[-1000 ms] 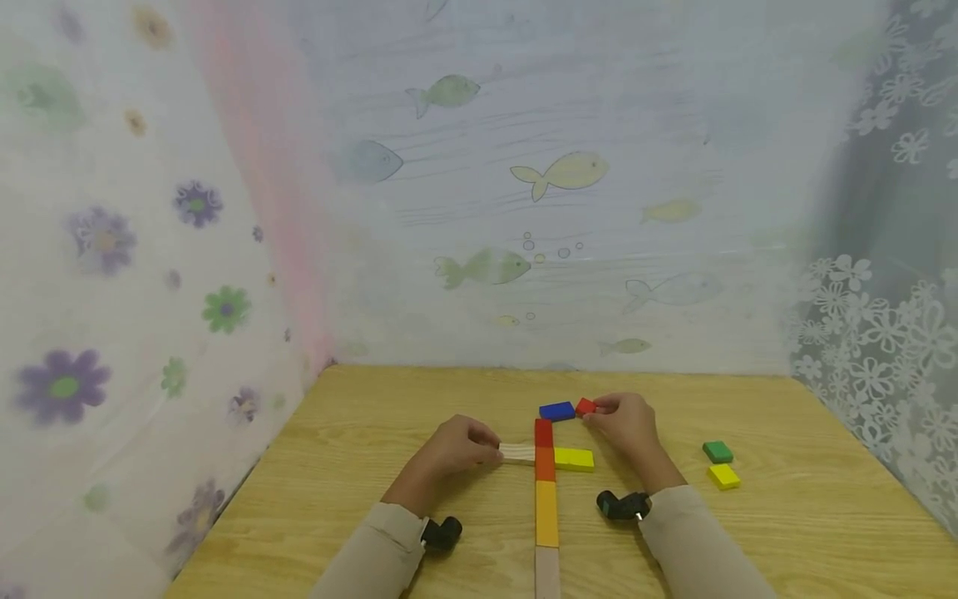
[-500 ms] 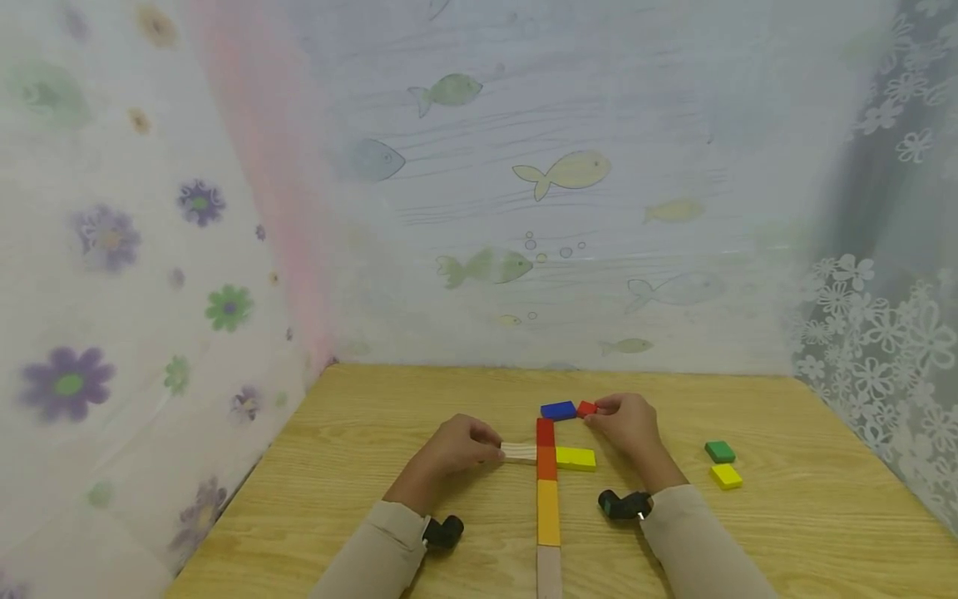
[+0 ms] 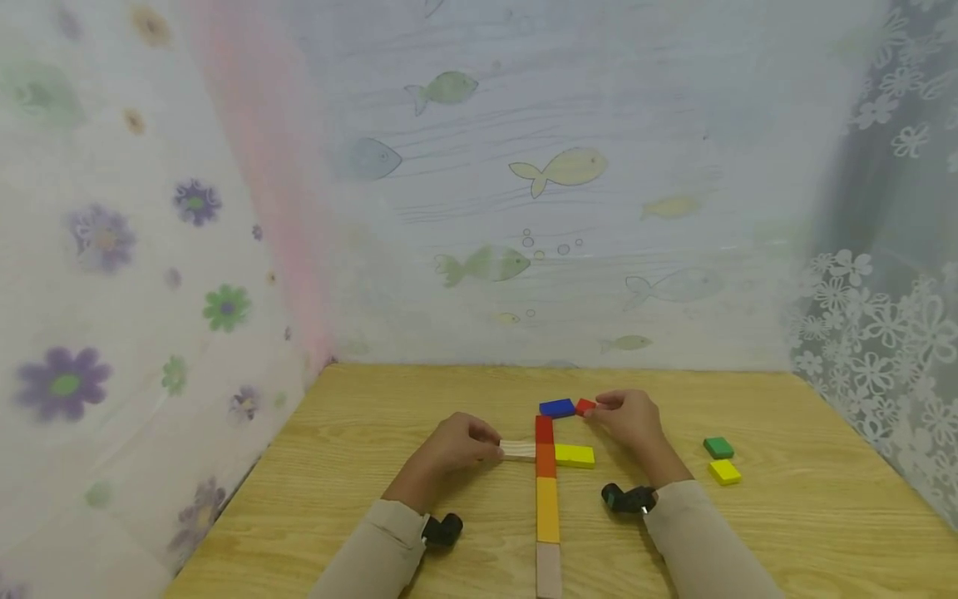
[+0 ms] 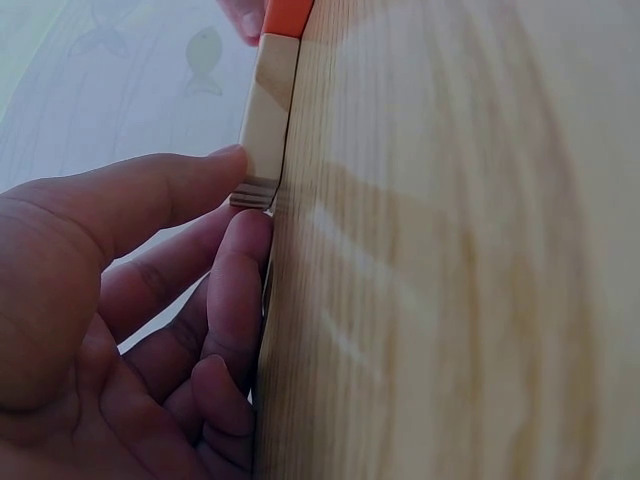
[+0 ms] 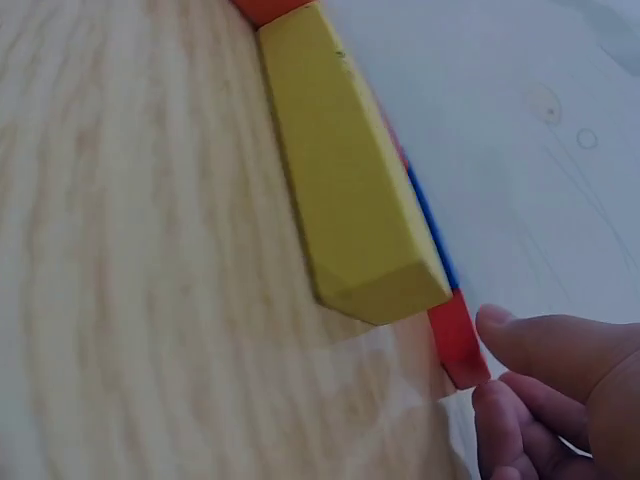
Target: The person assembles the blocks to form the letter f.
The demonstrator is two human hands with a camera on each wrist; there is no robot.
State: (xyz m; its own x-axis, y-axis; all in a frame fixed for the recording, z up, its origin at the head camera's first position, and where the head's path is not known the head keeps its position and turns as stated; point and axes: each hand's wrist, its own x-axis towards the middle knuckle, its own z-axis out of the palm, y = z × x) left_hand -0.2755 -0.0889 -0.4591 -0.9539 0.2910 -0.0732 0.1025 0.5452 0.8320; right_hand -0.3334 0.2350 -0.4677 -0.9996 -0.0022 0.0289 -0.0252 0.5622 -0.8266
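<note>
My left hand [image 3: 458,443] pinches the near end of a plain wood block [image 3: 518,450] between thumb and fingers; the left wrist view shows this wood block [image 4: 268,105] lying against an orange-red block [image 4: 287,16]. My right hand [image 3: 630,416] holds a small red block [image 3: 585,407] by its right end, with thumb and fingertips at its edge in the right wrist view. That red block meets the right end of a blue block [image 3: 557,408]. A yellow block [image 3: 575,456] sticks out rightward from the row, opposite the wood block.
The row runs toward me: a dark red block [image 3: 544,429], an orange-red one [image 3: 545,460], an amber one [image 3: 548,509] and a pale one [image 3: 549,570]. Farther right on the wooden table [image 3: 337,516] lie a green block [image 3: 718,448] and a small yellow block [image 3: 724,472].
My right wrist has shifted slightly to the right, while its fingertips stay at the red block. The left hand and the blocks keep their places.
</note>
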